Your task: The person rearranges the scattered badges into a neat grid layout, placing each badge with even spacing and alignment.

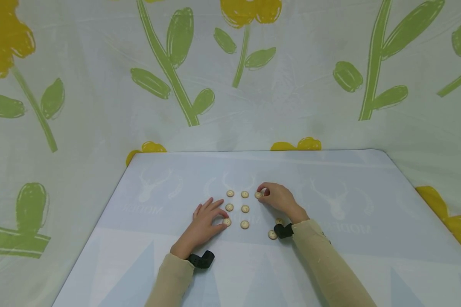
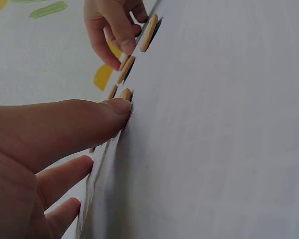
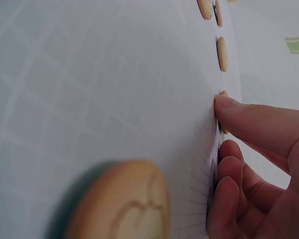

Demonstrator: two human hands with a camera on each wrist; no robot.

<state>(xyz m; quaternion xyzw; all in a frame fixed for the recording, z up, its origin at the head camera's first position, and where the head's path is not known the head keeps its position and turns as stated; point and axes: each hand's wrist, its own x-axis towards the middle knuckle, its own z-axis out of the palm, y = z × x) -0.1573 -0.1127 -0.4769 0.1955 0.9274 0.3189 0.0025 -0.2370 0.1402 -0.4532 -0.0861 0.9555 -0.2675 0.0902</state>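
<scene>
Left hand (image 1: pixel 204 222) and right hand (image 1: pixel 280 198) busy over a pale worktop (image 1: pixel 111 256).
Left fingers pinch the near-left wooden disc (image 1: pixel 227 222) of the rows, right fingers the far-right wooden disc (image 1: pixel 258 195); two other discs (image 1: pixel 272 235) lie beside a black wristband (image 1: pixel 283 231).

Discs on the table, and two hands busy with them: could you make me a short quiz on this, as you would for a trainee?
1. Count: how many discs show in the head view?
2. True or false: the left hand is apart from every disc.
3. Choose: which disc do the fingers of the right hand hold?
A) the middle one of the left column
B) the right-end one of the far row
C) the nearest one of the middle column

Key:
1. Nine, counting the two beside the right arm's black wrist device.
2. False; it pinches the nearest disc of the left column.
3. B
</scene>
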